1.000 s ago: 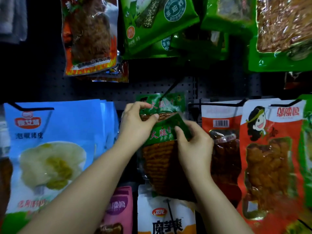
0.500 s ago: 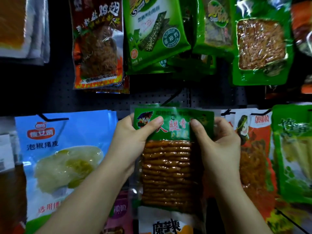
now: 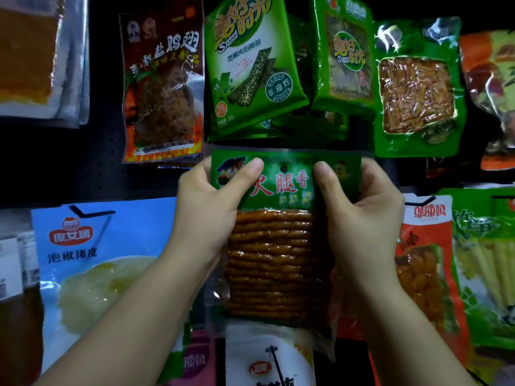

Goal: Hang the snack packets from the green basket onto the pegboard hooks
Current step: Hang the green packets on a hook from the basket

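Observation:
A green-topped snack packet (image 3: pixel 274 254) with a clear window of brown ridged sticks is held upright in front of the dark pegboard (image 3: pixel 92 168). My left hand (image 3: pixel 207 211) pinches its top left corner, thumb on the front. Its top right side is pinched by my right hand (image 3: pixel 359 215) in the same way. A small hang hole (image 3: pixel 283 166) shows in the green header between my thumbs. The hook behind the packet is hidden. The green basket is out of view.
Packets hang all around: a blue one (image 3: pixel 97 263) on a black hook (image 3: pixel 89 211) at left, a dark red one (image 3: pixel 163 87) and green seaweed packets (image 3: pixel 250 68) above, orange (image 3: pixel 426 263) and green (image 3: pixel 490 268) at right, white (image 3: pixel 267 358) and pink (image 3: pixel 199 358) below.
The packet went from tilted and folded low on the board to flat and upright, and both hands have raised it. The view has tipped upward, showing more of the upper row.

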